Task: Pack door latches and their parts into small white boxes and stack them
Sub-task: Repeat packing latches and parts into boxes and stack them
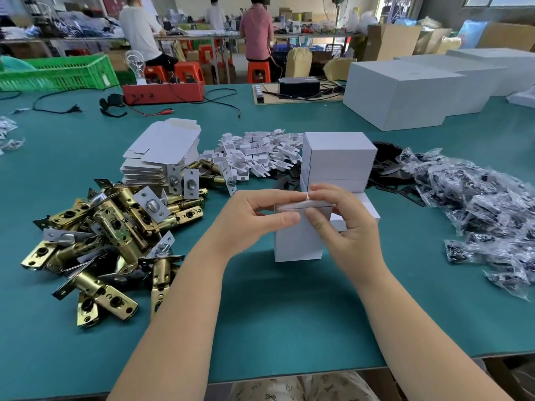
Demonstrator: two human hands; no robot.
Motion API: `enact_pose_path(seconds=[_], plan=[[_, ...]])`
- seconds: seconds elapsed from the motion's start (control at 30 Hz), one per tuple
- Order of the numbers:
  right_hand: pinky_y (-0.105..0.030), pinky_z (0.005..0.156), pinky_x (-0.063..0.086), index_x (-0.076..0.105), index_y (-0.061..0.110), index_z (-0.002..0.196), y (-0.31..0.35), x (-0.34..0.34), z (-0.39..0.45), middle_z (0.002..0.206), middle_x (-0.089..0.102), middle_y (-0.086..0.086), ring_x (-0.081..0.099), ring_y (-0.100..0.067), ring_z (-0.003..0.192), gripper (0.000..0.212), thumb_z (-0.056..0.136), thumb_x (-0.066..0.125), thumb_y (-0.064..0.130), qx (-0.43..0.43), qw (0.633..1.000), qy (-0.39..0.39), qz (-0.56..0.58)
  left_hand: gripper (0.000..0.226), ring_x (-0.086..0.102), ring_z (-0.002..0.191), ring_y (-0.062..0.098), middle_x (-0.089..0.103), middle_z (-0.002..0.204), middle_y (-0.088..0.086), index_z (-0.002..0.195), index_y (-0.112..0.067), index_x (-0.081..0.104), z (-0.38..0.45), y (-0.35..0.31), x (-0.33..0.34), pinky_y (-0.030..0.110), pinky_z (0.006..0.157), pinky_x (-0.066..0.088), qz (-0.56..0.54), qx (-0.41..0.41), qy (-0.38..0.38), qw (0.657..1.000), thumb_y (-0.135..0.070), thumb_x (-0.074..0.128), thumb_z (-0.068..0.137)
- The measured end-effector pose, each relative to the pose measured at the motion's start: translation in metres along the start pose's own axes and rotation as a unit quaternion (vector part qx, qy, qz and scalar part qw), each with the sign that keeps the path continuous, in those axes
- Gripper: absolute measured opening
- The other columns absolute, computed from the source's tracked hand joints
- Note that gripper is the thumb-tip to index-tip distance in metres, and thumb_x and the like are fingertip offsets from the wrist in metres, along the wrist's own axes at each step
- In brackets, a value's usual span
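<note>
In the head view, a small white box (298, 241) stood upright on the green worktop (289, 314), a little toward the near edge from the middle, its long axis vertical and its open end pointing up. Both hands met at that top end. The left hand (249, 218) gripped the box's upper left side, thumb laid across the front just under the flap and fingers curled round behind. The right hand (347, 218) pinched the top flap (301, 201), thumb in front and fingers curled over from behind, with the flap lying nearly level across the opening.

Just behind the held box rose a stack of closed white boxes (338, 160), and more closed boxes (367, 209) lay low beside it, partly hidden by the right hand. Toward the left edge of the worktop lay a heap of brass door latches (110, 235), their long bodies pointing every way, some with silver faceplates (188, 180) standing up. Behind that heap sat a pile of flat, unfolded box blanks (162, 151). Between the blanks and the stack lay a scatter of small white card inserts (254, 151). Toward the right edge spread a mound of clear plastic bags of dark parts (477, 206), with black flat plates (385, 166) between it and the stack. Large white cartons (405, 94) stood near the far right corner. A red box with cables (165, 92) and a green crate (63, 72) sat along the far edge, and people sat on red stools at other benches beyond.
</note>
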State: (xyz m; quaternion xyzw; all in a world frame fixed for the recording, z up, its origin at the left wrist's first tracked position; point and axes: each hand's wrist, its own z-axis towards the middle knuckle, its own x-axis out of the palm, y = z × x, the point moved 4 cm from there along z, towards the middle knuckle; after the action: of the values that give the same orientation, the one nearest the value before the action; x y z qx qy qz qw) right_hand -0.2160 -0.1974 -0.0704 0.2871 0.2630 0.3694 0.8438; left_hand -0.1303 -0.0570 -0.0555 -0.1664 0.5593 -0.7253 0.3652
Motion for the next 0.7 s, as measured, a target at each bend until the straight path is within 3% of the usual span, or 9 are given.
enact_pose_path(seconds=[0.2, 0.47, 0.57, 0.63, 0.7], plan=[[-0.024, 0.096, 0.045, 0.064, 0.02, 0.101, -0.002, 0.0, -0.005, 0.117, 0.061, 0.004, 0.055, 0.0, 0.112, 0.022, 0.082, 0.07, 0.01, 0.012, 1.0, -0.01, -0.003, 0.033, 0.067, 0.099, 0.0, 0.074, 0.1, -0.013, 0.106, -0.023, 0.071, 0.0, -0.003, 0.003, 0.012, 0.082, 0.048, -0.007, -0.006, 0.016, 1.0, 0.001, 0.069, 0.083], [-0.017, 0.094, 0.043, 0.065, 0.03, 0.095, -0.005, 0.001, -0.008, 0.12, 0.058, 0.013, 0.054, 0.0, 0.114, 0.025, 0.083, 0.07, 0.009, 0.063, 0.997, -0.011, 0.032, 0.024, 0.068, 0.105, 0.014, 0.074, 0.107, -0.003, 0.099, -0.023, 0.074, -0.002, -0.001, 0.001, 0.024, 0.091, 0.052, 0.005, 0.001, 0.003, 1.0, -0.008, 0.071, 0.081], [-0.023, 0.092, 0.044, 0.06, 0.041, 0.1, -0.008, 0.004, -0.009, 0.124, 0.051, 0.018, 0.051, -0.006, 0.117, 0.038, 0.083, 0.071, 0.008, 0.09, 0.995, 0.005, 0.034, 0.026, 0.069, 0.092, 0.009, 0.076, 0.094, -0.008, 0.09, -0.033, 0.076, 0.0, 0.002, 0.002, 0.021, 0.085, 0.053, 0.022, 0.024, -0.042, 0.999, -0.009, 0.076, 0.08], [-0.019, 0.09, 0.042, 0.049, 0.051, 0.112, -0.011, 0.008, -0.011, 0.123, 0.049, 0.024, 0.05, -0.002, 0.113, 0.056, 0.083, 0.071, 0.009, 0.111, 0.993, 0.043, 0.016, 0.029, 0.065, 0.078, -0.001, 0.074, 0.083, -0.016, 0.087, -0.036, 0.075, 0.002, 0.004, 0.003, 0.012, 0.074, 0.048, 0.041, 0.039, -0.081, 0.995, -0.008, 0.075, 0.08], [-0.013, 0.087, 0.043, 0.035, 0.059, 0.121, -0.016, 0.012, -0.013, 0.122, 0.051, 0.024, 0.053, 0.001, 0.104, 0.072, 0.083, 0.073, 0.011, 0.154, 0.985, 0.068, 0.031, 0.03, 0.062, 0.07, -0.002, 0.073, 0.077, -0.018, 0.085, -0.038, 0.076, 0.003, 0.006, 0.003, 0.013, 0.069, 0.047, 0.042, 0.037, -0.121, 0.991, -0.009, 0.075, 0.082]])
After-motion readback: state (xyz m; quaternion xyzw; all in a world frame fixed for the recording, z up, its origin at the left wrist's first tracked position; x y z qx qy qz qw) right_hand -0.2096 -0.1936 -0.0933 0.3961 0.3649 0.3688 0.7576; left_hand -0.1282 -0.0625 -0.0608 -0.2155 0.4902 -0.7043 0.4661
